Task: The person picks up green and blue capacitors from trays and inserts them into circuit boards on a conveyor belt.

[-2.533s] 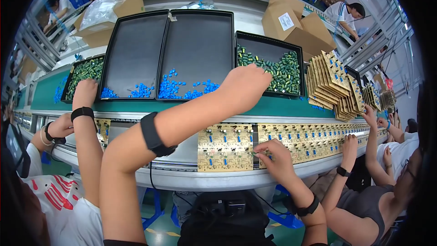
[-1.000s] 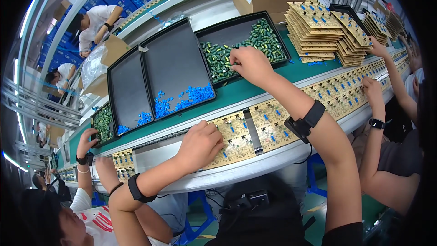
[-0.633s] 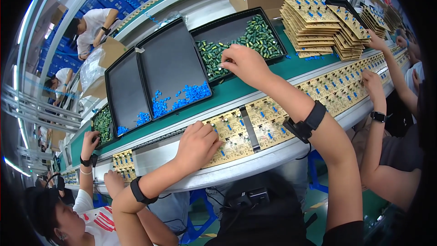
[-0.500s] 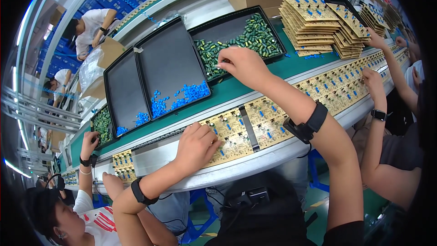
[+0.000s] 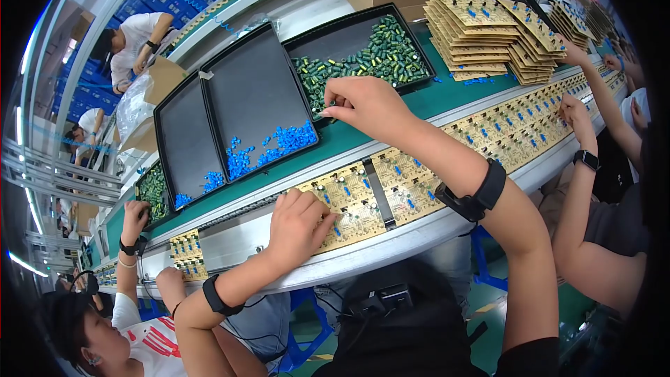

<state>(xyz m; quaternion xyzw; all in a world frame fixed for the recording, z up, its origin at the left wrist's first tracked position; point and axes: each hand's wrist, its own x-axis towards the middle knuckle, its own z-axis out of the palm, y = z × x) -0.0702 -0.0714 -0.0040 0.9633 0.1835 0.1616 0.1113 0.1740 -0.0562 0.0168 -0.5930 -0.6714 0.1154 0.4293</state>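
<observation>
A small dark piece (image 5: 333, 103) is pinched by the right hand (image 5: 364, 102) near a black tray (image 5: 324, 40) of green components (image 5: 392, 49). A circuit board (image 5: 354, 204) is partly covered by the left hand (image 5: 296, 227). Blue parts (image 5: 287, 141) are held in the adjacent tray (image 5: 252, 84).

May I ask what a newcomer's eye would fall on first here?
Probably the bright blue parts in two black trays left of centre. The right hand, near the dark green parts, also stands out, as do the stacked circuit boards at upper right.

Green floor (image 5: 493, 321), strip light (image 5: 28, 264), probably a blue stool (image 5: 300, 356)
</observation>
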